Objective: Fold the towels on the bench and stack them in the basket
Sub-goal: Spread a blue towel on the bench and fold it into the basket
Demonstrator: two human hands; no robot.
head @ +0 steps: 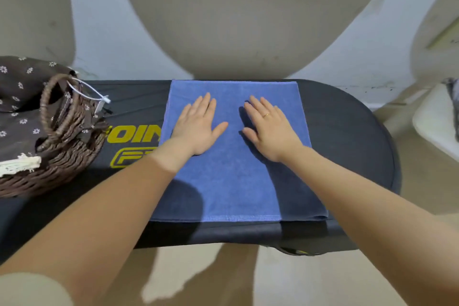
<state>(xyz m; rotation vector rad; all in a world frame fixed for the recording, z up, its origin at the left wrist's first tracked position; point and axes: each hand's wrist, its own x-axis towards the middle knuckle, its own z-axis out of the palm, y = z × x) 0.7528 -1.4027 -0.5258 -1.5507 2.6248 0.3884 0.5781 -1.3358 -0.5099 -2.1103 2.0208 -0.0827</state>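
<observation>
A blue towel (233, 181) lies flat across the black bench (347, 131), reaching from its far edge to its near edge. My left hand (196, 124) presses flat on the towel's far half, fingers straight and together. To its right, my right hand (269, 126) lies flat on the same towel, a ring on one finger. A brown wicker basket (62, 156) with a looped handle stands at the bench's left end, lined with dark flowered cloth.
The bench carries yellow lettering (134, 134) between basket and towel. A white wall and pale rounded shapes rise behind the bench. A white object (437, 126) sits off the right end. Tan floor lies below the near edge.
</observation>
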